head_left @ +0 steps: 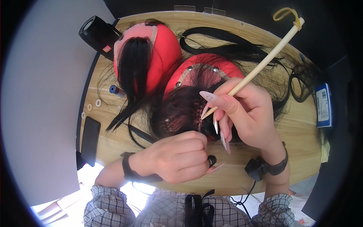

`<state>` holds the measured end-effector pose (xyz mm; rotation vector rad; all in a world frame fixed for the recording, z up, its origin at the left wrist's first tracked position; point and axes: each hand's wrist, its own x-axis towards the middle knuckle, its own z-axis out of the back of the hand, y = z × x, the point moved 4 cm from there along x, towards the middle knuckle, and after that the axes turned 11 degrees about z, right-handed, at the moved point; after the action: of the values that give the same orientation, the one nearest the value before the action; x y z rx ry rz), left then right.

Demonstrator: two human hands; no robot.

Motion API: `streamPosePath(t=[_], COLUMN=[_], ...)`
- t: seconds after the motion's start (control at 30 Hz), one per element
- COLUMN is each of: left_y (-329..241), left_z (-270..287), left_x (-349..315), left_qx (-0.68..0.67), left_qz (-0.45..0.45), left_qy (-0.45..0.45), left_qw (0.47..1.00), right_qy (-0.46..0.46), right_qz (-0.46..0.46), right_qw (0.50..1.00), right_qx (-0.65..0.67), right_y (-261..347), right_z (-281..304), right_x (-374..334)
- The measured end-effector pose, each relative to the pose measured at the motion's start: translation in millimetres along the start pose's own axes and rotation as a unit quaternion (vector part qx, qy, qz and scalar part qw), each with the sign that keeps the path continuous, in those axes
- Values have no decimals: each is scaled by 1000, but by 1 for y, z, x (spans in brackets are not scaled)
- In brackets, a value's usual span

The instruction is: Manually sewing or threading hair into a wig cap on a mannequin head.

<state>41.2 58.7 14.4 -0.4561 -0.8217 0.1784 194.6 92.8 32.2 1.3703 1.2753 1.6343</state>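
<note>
My right hand (249, 113) grips a thin, pale wooden stick (264, 59), its fingers pinched close to the stick's lower end. That pointed tip reaches a parting in the black hair (177, 104) on a red dome-shaped form (232, 68). A yellowish elastic band (285, 14) is looped round the stick's far end. Just on the near side of the hair, my left hand (181, 157) is curled into a fist, with a small black object (212, 160) by its thumb. Whatever its fingers hold is hidden. Metal-headed pins (215, 69) fix mesh to the form.
A second red form (166, 49) with a hank of black hair (134, 56) stands at the far left, beside a black cylindrical speaker (99, 36). A phone (90, 140), small white rings (89, 107) and a blue spool (114, 90) lie left. A blue-white box (323, 106) is at right.
</note>
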Motion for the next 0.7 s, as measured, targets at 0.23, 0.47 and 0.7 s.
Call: streamPosePath(t=[0.23, 0.47, 0.7], left_y=[1, 2, 4], left_z=[-1, 0, 0], left_x=[1, 2, 1], left_qx=[8, 5, 18], left_qz=[-4, -6, -14], left_qy=[-13, -13, -25], left_qw=[1000, 1000, 999], right_qy=[-5, -22, -3], right_qz=[7, -20, 2], right_qw=[1000, 998, 998], right_qx=[7, 61, 69], right_y=[-2, 0, 1], right_z=[1, 1, 1], right_x=[-1, -1, -2])
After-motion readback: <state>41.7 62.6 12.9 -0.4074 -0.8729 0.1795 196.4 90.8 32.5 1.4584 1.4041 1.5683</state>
